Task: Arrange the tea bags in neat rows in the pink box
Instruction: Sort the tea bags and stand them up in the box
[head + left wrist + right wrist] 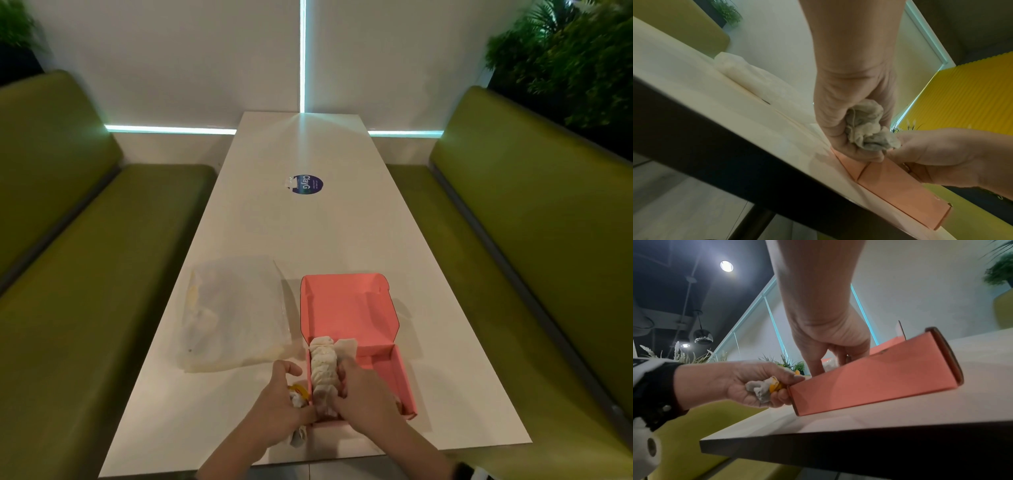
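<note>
Your left hand (284,397), nearest you at the pink box's (394,373) near-left corner, has its fingers curled round a crumpled bunch of tea bags (865,128); hold them loosely so they don't crush. Your right hand (366,390) reaches into the box, fingers against the row of tea bags (323,370) along its left wall; how they lie is hidden. Feed one bag at a time. Farther left lies the plastic bag (233,315).

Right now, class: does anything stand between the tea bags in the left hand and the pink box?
Nothing visible does. The left hand grips its tea bags right beside the pink box, whose lid is open; only the box's low side wall lies between.
</note>
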Available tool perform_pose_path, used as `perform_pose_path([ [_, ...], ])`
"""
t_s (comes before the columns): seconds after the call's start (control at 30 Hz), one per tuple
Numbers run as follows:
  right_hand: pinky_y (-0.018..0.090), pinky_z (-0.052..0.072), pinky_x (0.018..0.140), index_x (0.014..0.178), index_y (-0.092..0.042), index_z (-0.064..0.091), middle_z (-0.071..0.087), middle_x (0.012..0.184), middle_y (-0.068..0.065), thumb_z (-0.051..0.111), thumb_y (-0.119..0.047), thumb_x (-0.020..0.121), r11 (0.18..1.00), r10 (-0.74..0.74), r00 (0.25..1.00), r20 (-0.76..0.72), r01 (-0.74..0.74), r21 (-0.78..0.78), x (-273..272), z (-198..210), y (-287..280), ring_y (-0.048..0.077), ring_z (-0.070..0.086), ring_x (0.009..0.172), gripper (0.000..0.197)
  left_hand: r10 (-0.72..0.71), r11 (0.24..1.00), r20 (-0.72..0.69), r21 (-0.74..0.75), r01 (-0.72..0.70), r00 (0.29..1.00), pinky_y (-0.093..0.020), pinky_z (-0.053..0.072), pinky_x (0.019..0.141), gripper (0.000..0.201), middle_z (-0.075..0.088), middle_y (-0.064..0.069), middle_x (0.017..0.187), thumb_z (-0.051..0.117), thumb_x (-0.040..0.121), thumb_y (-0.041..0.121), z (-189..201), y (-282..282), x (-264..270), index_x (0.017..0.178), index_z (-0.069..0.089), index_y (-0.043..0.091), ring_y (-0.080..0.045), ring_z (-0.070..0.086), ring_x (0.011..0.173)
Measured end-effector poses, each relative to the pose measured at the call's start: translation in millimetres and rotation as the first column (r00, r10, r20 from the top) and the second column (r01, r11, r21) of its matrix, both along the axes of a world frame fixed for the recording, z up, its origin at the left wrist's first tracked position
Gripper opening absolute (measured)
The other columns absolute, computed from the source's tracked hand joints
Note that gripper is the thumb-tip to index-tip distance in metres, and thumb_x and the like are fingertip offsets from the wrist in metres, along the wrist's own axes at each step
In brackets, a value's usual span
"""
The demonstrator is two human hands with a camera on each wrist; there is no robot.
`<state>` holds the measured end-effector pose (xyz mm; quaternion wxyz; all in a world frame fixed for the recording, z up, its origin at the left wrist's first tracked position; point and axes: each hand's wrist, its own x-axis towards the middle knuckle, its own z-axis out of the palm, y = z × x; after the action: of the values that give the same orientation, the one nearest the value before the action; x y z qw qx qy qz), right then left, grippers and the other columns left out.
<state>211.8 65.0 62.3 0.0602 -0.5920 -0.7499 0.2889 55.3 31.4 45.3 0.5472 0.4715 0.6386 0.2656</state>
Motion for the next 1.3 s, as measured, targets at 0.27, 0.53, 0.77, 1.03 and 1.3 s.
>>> perform_pose_path([
  [0.27,0.006,0.038,0.058,0.118,-0.022,0.048,0.050,0.076,-0.018,0.073,-0.033,0.076,0.974,-0.030,0.971,-0.239,-0.025,-0.224,4,13,0,-0.003,0.049,0.067,0.050,-0.004,1.000,-0.004,0.000,0.004,1.000,-0.010,0.041,0.053,0.056,0.058,0.000,0.078,0.078,0.074,0.023,3,-1,1,0.106,0.032,0.023,-0.006,0.052,0.063],
  [0.53,0.016,0.050,0.077,0.127,-0.019,0.043,0.065,0.107,-0.002,0.070,-0.028,0.074,0.976,-0.109,0.981,-0.158,0.075,-0.207,-5,9,0,0.013,0.062,0.095,0.060,-0.008,1.000,-0.032,-0.002,0.008,0.999,-0.011,0.044,0.057,0.055,0.060,-0.001,0.085,0.077,0.076,0.023,6,1,2,0.107,0.032,0.024,-0.007,0.054,0.069],
  [0.77,0.011,0.040,0.068,0.121,-0.024,0.052,0.060,0.095,-0.008,0.062,-0.020,0.080,0.962,-0.161,0.958,-0.237,0.098,-0.254,2,23,0,0.003,0.052,0.077,0.043,0.004,1.000,-0.006,0.002,-0.004,1.000,-0.012,0.042,0.058,0.056,0.058,0.002,0.079,0.078,0.074,0.026,8,0,3,0.107,0.033,0.022,-0.007,0.053,0.067],
  [1.03,0.009,0.045,0.057,0.105,-0.013,0.064,0.064,0.086,-0.003,0.060,-0.001,0.077,0.862,-0.277,0.869,-0.411,0.036,-0.506,-3,35,-7,0.004,0.057,0.073,0.031,0.009,1.000,0.011,0.004,-0.009,1.000,-0.016,0.044,0.059,0.054,0.057,-0.001,0.075,0.077,0.075,0.023,4,-2,3,0.105,0.033,0.023,-0.009,0.053,0.063],
  [1.3,0.019,0.038,0.081,0.110,-0.024,0.065,0.062,0.115,-0.003,0.051,-0.014,0.087,0.989,-0.139,0.981,0.136,0.132,0.061,54,43,32,0.014,0.057,0.102,0.029,0.039,0.998,0.065,-0.052,-0.035,0.997,-0.035,0.053,0.069,0.056,0.063,-0.013,0.083,0.077,0.067,0.024,-1,0,-1,0.101,0.032,0.030,-0.019,0.061,0.064],
])
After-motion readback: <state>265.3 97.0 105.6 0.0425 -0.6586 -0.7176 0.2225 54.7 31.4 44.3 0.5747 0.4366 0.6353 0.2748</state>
